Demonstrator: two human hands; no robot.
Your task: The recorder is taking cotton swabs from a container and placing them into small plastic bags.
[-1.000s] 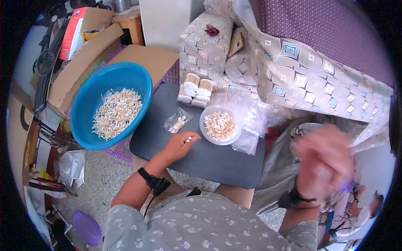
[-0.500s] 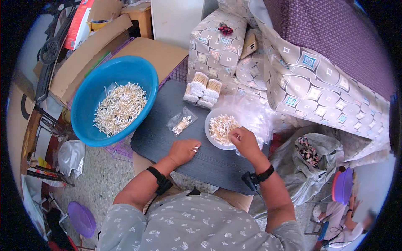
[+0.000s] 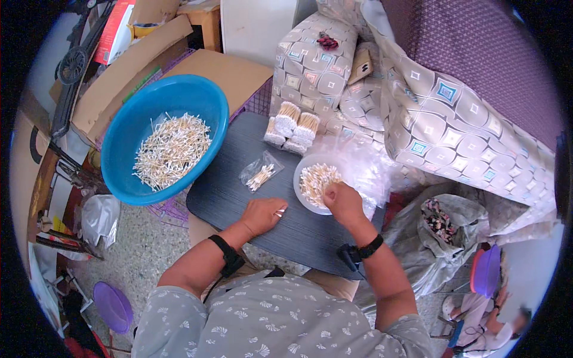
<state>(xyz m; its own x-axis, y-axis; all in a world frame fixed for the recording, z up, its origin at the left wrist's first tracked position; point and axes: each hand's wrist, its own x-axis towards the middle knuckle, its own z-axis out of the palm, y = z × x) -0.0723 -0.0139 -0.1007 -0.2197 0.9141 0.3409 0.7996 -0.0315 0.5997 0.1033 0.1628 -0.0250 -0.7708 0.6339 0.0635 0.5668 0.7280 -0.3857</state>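
Observation:
My left hand (image 3: 262, 216) rests on the dark tabletop, closed round a few cotton swabs (image 3: 280, 212) whose white tips poke out by the thumb. At the right rim of a white plastic bowl (image 3: 301, 200), my right hand (image 3: 344, 204) has its fingers pinched together; what they hold, if anything, is hidden. Loose cotton swabs (image 3: 317, 180) fill the bowl. Left of it lies a clear plastic bag (image 3: 261, 171) with a small bunch of swabs in or on it. Several thick swab bundles (image 3: 286, 119) are stacked behind the bowl.
A large blue basin (image 3: 122, 185) of loose swabs stands left of the small dark table (image 3: 310, 241). Clear plastic bags (image 3: 364, 170) pile up right of the bowl. A patterned sofa (image 3: 430, 128) and a grey sack (image 3: 418, 256) border the right; another person (image 3: 486, 331) sits at lower right.
My right hand has shifted slightly left at the bowl's edge, its fingers drawn closer together. My left hand keeps its place with the swabs. The whole view has shifted slightly.

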